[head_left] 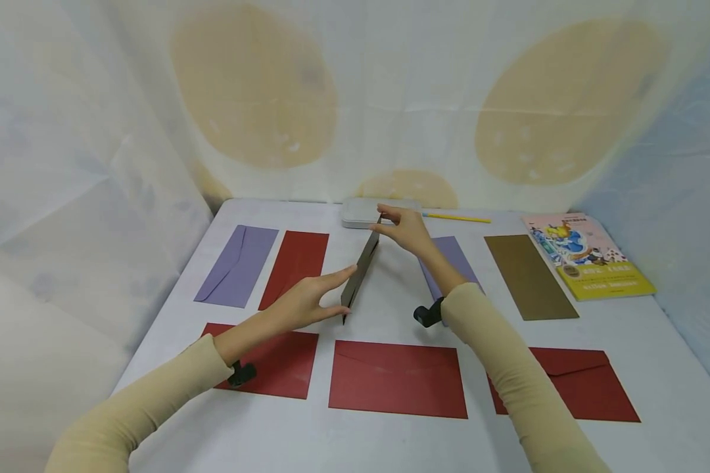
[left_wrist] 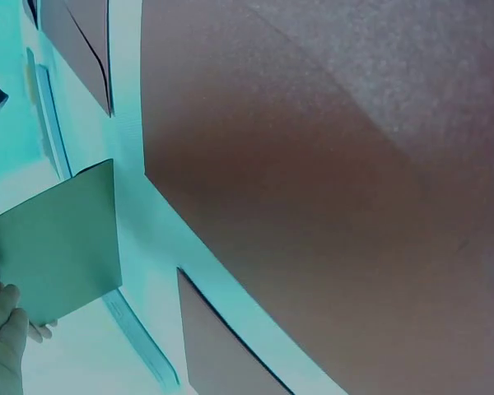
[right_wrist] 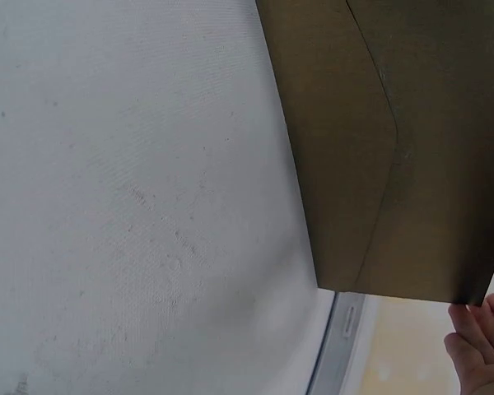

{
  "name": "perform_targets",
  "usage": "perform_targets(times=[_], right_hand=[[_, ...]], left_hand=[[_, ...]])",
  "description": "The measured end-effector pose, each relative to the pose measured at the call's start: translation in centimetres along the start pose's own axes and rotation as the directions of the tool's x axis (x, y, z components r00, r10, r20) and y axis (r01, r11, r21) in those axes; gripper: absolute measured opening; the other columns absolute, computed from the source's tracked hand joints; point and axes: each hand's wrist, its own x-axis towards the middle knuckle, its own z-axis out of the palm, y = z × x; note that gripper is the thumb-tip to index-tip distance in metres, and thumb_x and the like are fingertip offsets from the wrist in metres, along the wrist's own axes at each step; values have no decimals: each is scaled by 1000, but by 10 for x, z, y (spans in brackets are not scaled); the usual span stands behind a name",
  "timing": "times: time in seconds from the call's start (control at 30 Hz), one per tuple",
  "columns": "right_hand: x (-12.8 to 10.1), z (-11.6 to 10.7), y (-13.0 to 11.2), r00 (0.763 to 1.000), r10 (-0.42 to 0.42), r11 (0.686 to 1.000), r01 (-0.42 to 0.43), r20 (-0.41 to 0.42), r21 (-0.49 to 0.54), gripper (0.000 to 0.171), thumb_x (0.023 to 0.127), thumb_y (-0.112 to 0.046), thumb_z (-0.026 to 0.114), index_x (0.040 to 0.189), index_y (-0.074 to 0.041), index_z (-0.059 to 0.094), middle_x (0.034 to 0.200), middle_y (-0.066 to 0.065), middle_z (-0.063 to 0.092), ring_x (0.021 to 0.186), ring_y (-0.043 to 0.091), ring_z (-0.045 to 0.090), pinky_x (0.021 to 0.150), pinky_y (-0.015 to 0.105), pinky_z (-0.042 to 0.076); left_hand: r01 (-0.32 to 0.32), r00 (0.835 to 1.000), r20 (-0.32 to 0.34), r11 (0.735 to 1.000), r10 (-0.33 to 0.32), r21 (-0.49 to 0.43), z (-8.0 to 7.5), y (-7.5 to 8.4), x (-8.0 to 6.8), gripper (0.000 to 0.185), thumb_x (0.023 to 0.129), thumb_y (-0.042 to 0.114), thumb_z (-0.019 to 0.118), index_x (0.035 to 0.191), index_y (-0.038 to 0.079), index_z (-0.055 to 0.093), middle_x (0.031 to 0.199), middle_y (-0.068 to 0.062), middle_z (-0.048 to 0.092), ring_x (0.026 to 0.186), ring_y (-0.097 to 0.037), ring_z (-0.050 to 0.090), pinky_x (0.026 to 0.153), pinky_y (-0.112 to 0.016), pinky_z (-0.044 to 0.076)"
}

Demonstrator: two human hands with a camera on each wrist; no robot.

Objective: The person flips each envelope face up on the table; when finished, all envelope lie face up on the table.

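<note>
A gold-brown envelope (head_left: 361, 269) stands tilted on its long edge mid-table, nearly edge-on in the head view. My right hand (head_left: 407, 230) pinches its far upper corner between thumb and fingers. At the near end, my left hand (head_left: 307, 299) holds the envelope, the forefinger at its upper edge and the thumb by its lower corner. The right wrist view shows the flap side of the gold-brown envelope (right_wrist: 370, 164), with right-hand fingers (right_wrist: 477, 341) at a corner. A plain face of the envelope (left_wrist: 62, 247) appears in the left wrist view.
Red envelopes (head_left: 398, 380) lie along the front, another red one (head_left: 296, 263) farther back. Purple envelopes (head_left: 236, 266) flank the middle. Right of them are a gold-brown envelope (head_left: 531, 276) and a picture book (head_left: 591, 253). A pale case (head_left: 363, 213) and yellow pencil (head_left: 457, 217) lie behind.
</note>
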Motion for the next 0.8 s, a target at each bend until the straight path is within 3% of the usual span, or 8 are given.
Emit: perform_targets(times=[0.27,0.37,0.43,0.47,0.5,0.53,0.77,0.8], right_hand=[[-4,4,5,999,-24,994,27,-30,103,69,86,-32,74,144,-9,45,140,14,50,127,27,49,100,37,43],[-11,4,8,999,-33,990,36,-26,134,71,86,-32,73,146,-9,43,143,11,47,130,25,47,102,34,41],[-16,4,10,999,-33,991,35,-13,130,71,87,-33,73,146,-10,42,144,10,46,131,25,46,102,34,40],[-19,4,12,999,-34,992,34,-3,123,71,87,-34,73,147,-10,42,144,10,46,131,25,45,103,34,40],[-21,4,13,999,-32,994,31,9,109,71,87,-35,72,147,-11,42,144,10,46,131,25,45,103,34,40],[-23,4,14,999,-30,995,28,19,96,71,87,-35,72,147,-11,42,144,10,47,131,25,46,103,34,40],[-33,4,22,993,-1,1000,3,117,-16,67,89,-33,70,146,-10,43,146,7,45,131,28,45,103,41,39],[-33,4,23,991,3,1000,0,132,-24,67,90,-34,70,146,-9,43,145,7,45,130,29,46,103,42,40]], left_hand=[[19,1000,-12,999,-18,34,0,-3,-5,76,81,17,80,145,0,41,142,-12,49,124,-20,52,94,-31,47],[59,998,-29,998,-58,32,0,-4,-8,78,79,17,81,144,1,42,136,-13,54,80,-7,65,76,-21,51],[93,995,-39,995,-92,24,-1,-4,-11,79,78,17,82,144,2,43,124,-13,63,53,1,43,59,-17,45],[105,994,-43,994,-105,15,-1,-4,-12,79,78,17,82,145,2,43,115,-13,67,48,1,29,53,-17,39],[115,992,-49,993,-114,2,-2,-5,-13,80,77,16,83,145,2,42,109,-13,68,48,-2,18,49,-20,33],[121,991,-56,993,-121,-4,-2,-5,-14,80,77,15,83,144,2,43,107,-13,68,48,-2,17,47,-21,30],[139,985,-94,990,-142,-40,0,-11,-20,83,75,12,84,145,1,41,132,-15,57,57,-12,32,51,-22,34],[141,985,-98,989,-145,-42,0,-11,-21,84,74,12,84,145,1,41,134,-14,56,59,-11,41,54,-21,39]])
